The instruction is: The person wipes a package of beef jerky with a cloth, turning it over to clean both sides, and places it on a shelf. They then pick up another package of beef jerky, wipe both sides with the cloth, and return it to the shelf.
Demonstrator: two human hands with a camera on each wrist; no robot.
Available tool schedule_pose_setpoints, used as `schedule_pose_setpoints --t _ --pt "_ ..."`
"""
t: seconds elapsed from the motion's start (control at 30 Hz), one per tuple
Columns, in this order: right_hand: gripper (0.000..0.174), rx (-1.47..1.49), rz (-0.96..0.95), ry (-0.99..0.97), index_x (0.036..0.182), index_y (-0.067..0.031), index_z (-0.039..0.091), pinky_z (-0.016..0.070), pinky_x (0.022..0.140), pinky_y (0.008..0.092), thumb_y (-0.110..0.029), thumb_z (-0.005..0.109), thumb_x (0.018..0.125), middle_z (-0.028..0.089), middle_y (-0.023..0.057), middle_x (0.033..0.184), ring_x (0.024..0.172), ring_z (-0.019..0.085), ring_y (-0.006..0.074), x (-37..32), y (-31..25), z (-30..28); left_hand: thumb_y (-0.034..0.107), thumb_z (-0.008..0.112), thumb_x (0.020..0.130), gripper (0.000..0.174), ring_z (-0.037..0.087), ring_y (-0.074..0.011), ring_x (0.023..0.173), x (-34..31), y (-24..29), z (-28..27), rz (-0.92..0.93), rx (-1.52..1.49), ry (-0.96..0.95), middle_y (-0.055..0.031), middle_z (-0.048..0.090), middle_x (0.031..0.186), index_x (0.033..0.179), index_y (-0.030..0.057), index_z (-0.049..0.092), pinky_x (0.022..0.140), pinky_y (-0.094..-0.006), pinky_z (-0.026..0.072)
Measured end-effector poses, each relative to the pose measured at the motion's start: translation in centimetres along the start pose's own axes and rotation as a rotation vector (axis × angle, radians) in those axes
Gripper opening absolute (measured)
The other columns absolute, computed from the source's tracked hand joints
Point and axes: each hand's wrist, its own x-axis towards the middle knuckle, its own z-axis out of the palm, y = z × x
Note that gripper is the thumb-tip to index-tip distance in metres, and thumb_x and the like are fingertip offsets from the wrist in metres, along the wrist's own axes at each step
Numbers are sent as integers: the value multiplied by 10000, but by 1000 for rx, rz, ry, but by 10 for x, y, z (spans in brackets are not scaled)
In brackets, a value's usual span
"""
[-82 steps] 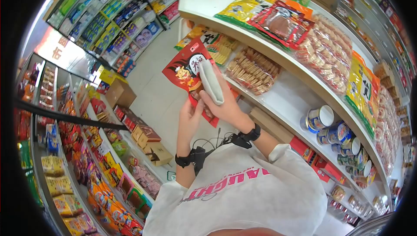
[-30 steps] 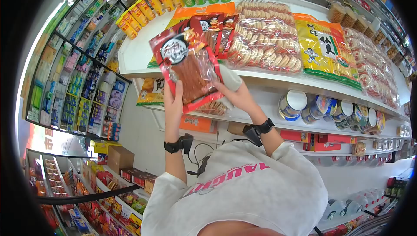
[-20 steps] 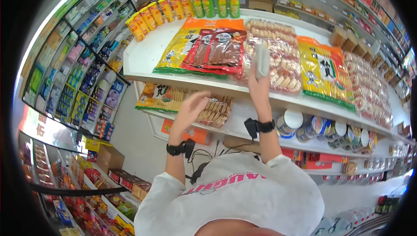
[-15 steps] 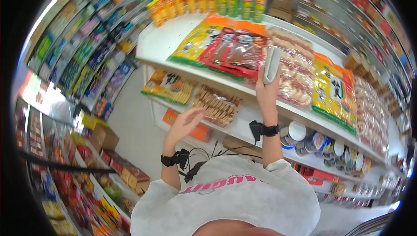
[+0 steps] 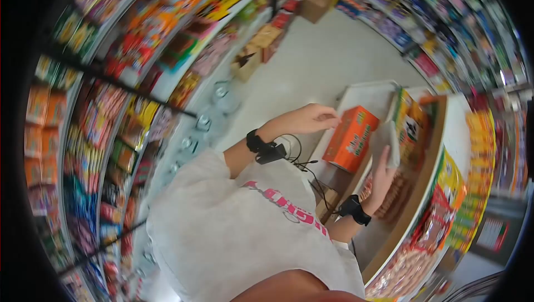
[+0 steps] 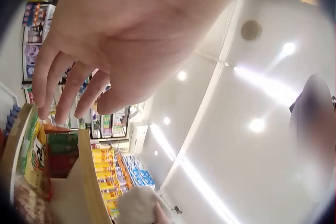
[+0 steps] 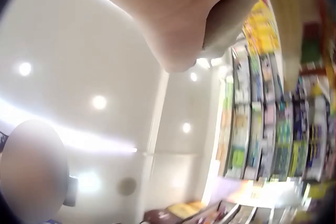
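Note:
My right hand [image 5: 381,178] holds a folded pale cloth [image 5: 388,139] beside the curved white shelf unit, over its lower level. The cloth [image 7: 229,20] also shows beyond the hand in the right wrist view. My left hand [image 5: 306,119] has its fingers loosely bent and nothing in them; its fingertips are near an orange box [image 5: 351,138] on a low shelf. In the left wrist view the left hand [image 6: 126,40] hangs with fingers spread. Red bags of brown snack strips [image 5: 435,221] lie on the unit's top.
A row of yellow and green snack tubes [image 5: 479,168] stands along the top. Yellow cracker bags [image 5: 411,127] sit on the lower level. Packed store shelves [image 5: 161,40] line the left; cardboard boxes [image 5: 314,3] and large clear bottles [image 5: 222,99] stand on the floor. Black cables [image 5: 311,163] hang near the waist.
Both hands held a red snack bag, then laid it on the top with the other bags and let go. The cloth stayed in my right hand. The view has since swung round toward the unit's end.

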Motion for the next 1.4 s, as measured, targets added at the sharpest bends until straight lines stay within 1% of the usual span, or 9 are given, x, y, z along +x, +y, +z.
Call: schedule_pose_setpoints --t 0.23,0.27,0.53,0.77,0.87,0.97,1.07,1.27,1.4 --pt "327 -7 -147 -627 1262 23 603 465 840 293 -199 558 1026 667 73 1054 921 564 133 1 -51 126 216 516 1045 310 659 -169 1004 -89 -22 -83 -41 -86 356 -100 692 1063 1209 -22 627 917 -312 518" --pt "298 14 -257 -581 1218 12 626 462 747 301 -204 568 1021 660 63 936 827 540 124 0 -52 147 214 517 1044 306 658 -170 1006 -104 -25 -96 -50 -82 425 -98 693 1059 1206 -21 628 915 -313 519" --pt "283 0 -315 -852 1172 19 638 476 735 304 -211 582 1015 685 91 866 779 556 132 -6 -89 230 292 487 1051 349 675 -180 990 -174 -24 -156 -138 -192 717 -100 701 1061 1183 9 643 892 -317 528" --pt "255 -26 -330 -994 1096 40 634 481 715 308 -196 591 1009 656 130 824 736 539 145 25 -95 253 302 535 1030 357 679 -192 999 -142 -34 -150 -178 -257 706 -96 696 1068 1206 4 627 901 -320 529" --pt "250 61 -369 -987 1083 42 629 478 705 308 -192 589 1008 629 123 794 719 528 154 46 -94 256 288 621 987 386 677 -206 1022 -111 -33 -128 -47 56 774 -106 694 1086 1233 -10 605 907 -296 524" --pt "233 169 -448 -1002 1055 39 625 466 678 311 -186 589 1007 609 103 776 705 509 149 70 -86 248 277 709 930 389 655 -156 936 -81 -33 -120 -194 71 622 -72 672 1027 1183 0 605 804 -265 523" --pt "266 109 -401 -1067 1073 34 631 457 703 292 -222 586 1015 607 40 808 754 507 120 109 -73 233 275 744 905 306 523 -76 702 -39 -46 -115 -53 -35 588 -8 544 780 916 16 581 604 -265 443" --pt "238 38 -399 -1187 967 28 607 440 632 335 -204 576 1009 582 97 752 683 500 157 152 -52 250 255 785 870 592 234 -52 595 -15 -46 -109 -184 145 853 48 205 644 662 60 266 484 -302 208" --pt "277 103 -465 -1420 990 27 604 454 654 335 -245 564 1019 591 100 760 693 510 164 140 -78 292 248 784 868 593 225 -49 591 -49 -41 -114 -232 156 1027 50 213 624 653 71 261 479 -300 186"
